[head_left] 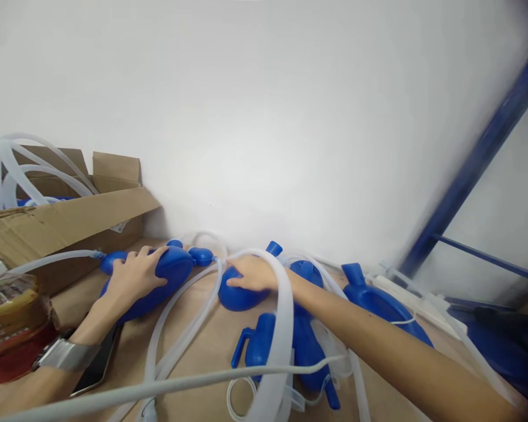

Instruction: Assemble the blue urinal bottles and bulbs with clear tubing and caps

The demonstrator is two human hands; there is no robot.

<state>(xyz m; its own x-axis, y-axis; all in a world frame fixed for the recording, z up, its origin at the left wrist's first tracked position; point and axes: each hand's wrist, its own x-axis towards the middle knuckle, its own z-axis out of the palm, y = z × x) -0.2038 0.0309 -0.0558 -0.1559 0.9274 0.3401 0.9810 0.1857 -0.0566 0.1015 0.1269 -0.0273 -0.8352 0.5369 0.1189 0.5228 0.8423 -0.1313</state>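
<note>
My left hand (141,271) lies over a blue plastic bottle (176,266) at the left, its fingers and thumb curved round the top. A clear tube (55,258) joins that bottle's left end. Near the middle, my right hand (253,272) is above another blue bottle (242,298), thumb and forefinger apart. Its fingertips are close to the end of a clear hose (220,264), beside a small blue bulb-shaped part (201,256); whether they touch is unclear. A thick white hose (284,305) passes in front of my right hand and hides part of it.
Several more blue bottles, one with a handle (259,343), lie among looping hoses. A cardboard box (70,217) with hoses stands at the left. A plastic jar (13,328) and a dark phone (99,360) are by my left wrist. A blue metal frame (475,167) rises at right.
</note>
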